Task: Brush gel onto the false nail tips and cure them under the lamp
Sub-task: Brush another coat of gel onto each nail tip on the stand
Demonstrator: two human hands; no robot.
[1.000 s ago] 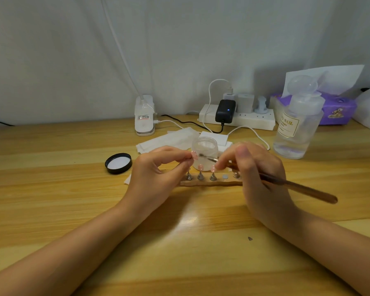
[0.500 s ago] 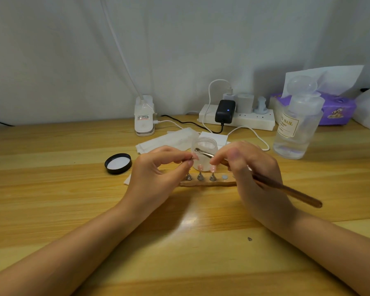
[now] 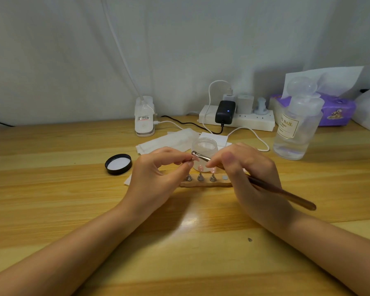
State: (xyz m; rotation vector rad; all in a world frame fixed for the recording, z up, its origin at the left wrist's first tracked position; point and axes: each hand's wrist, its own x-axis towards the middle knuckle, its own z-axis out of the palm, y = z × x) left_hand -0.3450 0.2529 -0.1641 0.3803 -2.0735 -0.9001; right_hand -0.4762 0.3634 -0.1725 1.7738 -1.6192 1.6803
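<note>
The left hand pinches a small false nail tip between thumb and forefinger, the other fingers curled loosely above; the tip sits right at the fingertips, raised above the worktop. The right hand grips a brush like a pen — fingers curled round the shaft, the wooden handle trailing out to the right. Its metal ferrule end meets the held tip just in front of the open gel jar.

Below the two hands lies a wooden holder strip with three metal stands upright on it; pink tips top at least two of them. The jar's black lid lies inside-up to the left, well apart — the clear pump bottle stands at the far right.
</note>
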